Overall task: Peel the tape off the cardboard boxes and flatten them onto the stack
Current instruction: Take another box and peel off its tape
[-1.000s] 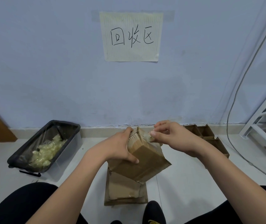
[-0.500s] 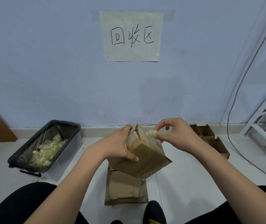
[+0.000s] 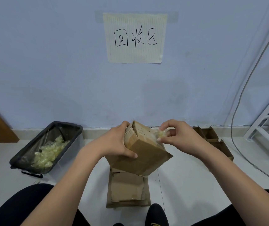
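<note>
A brown cardboard box (image 3: 146, 154) is tilted in the air over the floor, one end pointing up toward the wall. My left hand (image 3: 115, 144) grips its left side, thumb across the front face. My right hand (image 3: 177, 137) pinches a crumpled strip of clear tape (image 3: 160, 133) at the box's upper right edge; the strip still reaches the box. Below the box lies a stack of flattened cardboard (image 3: 128, 191) on the floor between my knees.
A black-lined bin (image 3: 48, 147) with several wads of peeled tape stands at the left by the wall. Open cardboard boxes (image 3: 212, 139) sit at the right behind my right arm. A white frame (image 3: 264, 126) and a cable (image 3: 235, 111) stand further right.
My right hand has drawn the tape out to the right, away from the box's upper edge. The left hand and the box have hardly shifted.
</note>
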Tool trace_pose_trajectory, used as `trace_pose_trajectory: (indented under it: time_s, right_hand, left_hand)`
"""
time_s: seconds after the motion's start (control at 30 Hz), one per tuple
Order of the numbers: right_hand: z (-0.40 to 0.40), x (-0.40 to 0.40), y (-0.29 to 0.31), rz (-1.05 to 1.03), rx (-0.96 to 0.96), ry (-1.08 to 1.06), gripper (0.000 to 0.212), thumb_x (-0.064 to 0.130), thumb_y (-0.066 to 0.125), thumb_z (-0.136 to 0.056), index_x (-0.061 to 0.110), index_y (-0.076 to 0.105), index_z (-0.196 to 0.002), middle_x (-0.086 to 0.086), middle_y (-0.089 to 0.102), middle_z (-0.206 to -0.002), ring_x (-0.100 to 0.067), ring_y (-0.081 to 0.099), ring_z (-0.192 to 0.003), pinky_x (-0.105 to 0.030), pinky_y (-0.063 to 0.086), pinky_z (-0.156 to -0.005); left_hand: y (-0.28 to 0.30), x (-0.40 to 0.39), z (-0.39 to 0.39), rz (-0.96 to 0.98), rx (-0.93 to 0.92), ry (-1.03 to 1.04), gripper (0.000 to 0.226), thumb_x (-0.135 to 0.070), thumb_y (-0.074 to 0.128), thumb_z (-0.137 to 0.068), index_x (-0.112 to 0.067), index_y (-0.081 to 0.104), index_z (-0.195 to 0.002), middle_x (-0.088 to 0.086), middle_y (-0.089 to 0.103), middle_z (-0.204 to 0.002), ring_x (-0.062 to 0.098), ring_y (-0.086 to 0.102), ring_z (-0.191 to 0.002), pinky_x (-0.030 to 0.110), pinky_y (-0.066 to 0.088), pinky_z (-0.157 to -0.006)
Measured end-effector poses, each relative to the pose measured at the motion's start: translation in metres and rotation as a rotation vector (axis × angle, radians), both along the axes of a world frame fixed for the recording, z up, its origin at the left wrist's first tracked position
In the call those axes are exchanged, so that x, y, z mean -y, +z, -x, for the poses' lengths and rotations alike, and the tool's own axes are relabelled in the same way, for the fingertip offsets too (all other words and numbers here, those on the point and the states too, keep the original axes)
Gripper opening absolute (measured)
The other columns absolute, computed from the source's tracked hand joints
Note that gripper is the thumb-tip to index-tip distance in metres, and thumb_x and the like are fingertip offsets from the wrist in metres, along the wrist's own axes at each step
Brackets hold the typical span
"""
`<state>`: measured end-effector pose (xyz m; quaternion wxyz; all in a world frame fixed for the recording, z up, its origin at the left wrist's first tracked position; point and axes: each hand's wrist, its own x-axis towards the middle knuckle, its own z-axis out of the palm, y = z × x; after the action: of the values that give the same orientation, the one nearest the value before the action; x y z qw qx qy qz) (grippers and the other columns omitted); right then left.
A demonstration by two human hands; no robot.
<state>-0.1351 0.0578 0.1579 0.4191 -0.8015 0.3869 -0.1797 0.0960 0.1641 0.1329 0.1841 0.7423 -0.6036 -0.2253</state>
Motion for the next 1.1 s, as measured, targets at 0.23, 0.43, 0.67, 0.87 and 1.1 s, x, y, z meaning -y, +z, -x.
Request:
trace_pose_trajectory:
  time_s: [0.23, 0.43, 0.67, 0.87, 1.1]
  right_hand:
    - [-0.004, -0.002, 0.002, 0.069, -0.022, -0.014, 0.044, 0.033, 0.092, -0.066, 0.023, 0.057, -0.092, 0.005, 0.053, -0.074, -0.011, 0.045, -0.063, -0.025, 0.039, -0.059]
    - [0.000, -0.002, 0.009, 0.002, 0.090, 0.031, 0.020, 0.027, 0.085, -0.077, 0.030, 0.074, -0.093, 0.003, 0.048, -0.071, -0.009, 0.041, -0.062, -0.020, 0.036, -0.061]
    - [0.004, -0.001, 0.010, -0.081, 0.052, 0.036, 0.018, 0.040, 0.072, -0.088, 0.028, 0.078, -0.100, 0.010, 0.047, -0.129, 0.005, 0.058, -0.110, -0.017, 0.046, -0.086]
    - [-0.002, -0.004, 0.005, -0.121, 0.086, 0.115, 0.018, 0.030, 0.062, -0.098, 0.021, 0.077, -0.100, 0.013, 0.064, -0.118, -0.007, 0.063, -0.108, -0.026, 0.046, -0.096]
    - [-0.018, -0.008, 0.001, -0.145, 0.266, 0.013, 0.037, 0.017, 0.075, -0.087, 0.042, 0.072, -0.114, -0.003, 0.074, -0.082, -0.018, 0.065, -0.081, -0.023, 0.050, -0.084]
  left_hand:
    - [0.002, -0.002, 0.004, -0.009, -0.008, -0.028, 0.101, -0.050, 0.094, -0.058, -0.032, 0.034, -0.137, -0.011, 0.057, -0.124, 0.014, 0.057, -0.109, 0.031, 0.049, -0.091]
    - [0.004, -0.006, -0.004, -0.008, 0.011, 0.062, 0.094, -0.049, 0.093, -0.060, -0.027, 0.036, -0.132, -0.009, 0.057, -0.119, 0.016, 0.057, -0.106, 0.032, 0.049, -0.086]
    - [0.010, -0.008, -0.010, 0.012, 0.017, 0.112, 0.092, -0.046, 0.094, -0.062, -0.024, 0.037, -0.130, -0.008, 0.056, -0.116, 0.016, 0.055, -0.105, 0.028, 0.043, -0.079]
    - [0.013, -0.010, -0.016, 0.003, 0.033, 0.129, 0.094, -0.047, 0.093, -0.062, -0.024, 0.036, -0.133, -0.007, 0.056, -0.121, 0.016, 0.055, -0.107, 0.029, 0.044, -0.080]
    - [0.028, -0.017, -0.039, 0.009, 0.010, 0.217, 0.089, -0.047, 0.094, -0.060, -0.027, 0.037, -0.126, -0.007, 0.056, -0.115, 0.017, 0.057, -0.105, 0.035, 0.052, -0.086]
